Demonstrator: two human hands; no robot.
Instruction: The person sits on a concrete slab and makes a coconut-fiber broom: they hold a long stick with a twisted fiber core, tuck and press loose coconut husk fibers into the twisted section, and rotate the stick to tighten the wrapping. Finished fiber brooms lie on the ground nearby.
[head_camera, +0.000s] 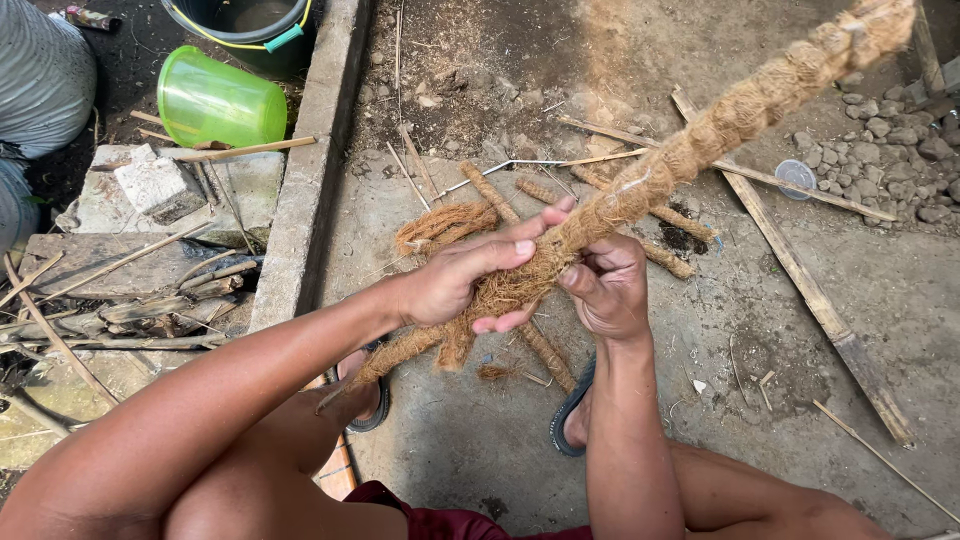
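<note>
Both the left hand (468, 278) and the right hand (607, 287) close around a thick coir-fibre rope (690, 150) running up and away between them, with short coir pieces (440, 225) on the concrete ground (760, 330) just beyond.

We lose fibre rope (700, 135) past top right picture edge. Our left hand (470, 275) covers its middle. Black bucket (250, 30) cut by top edge. Our sandals (570, 410) half hidden under legs.
</note>
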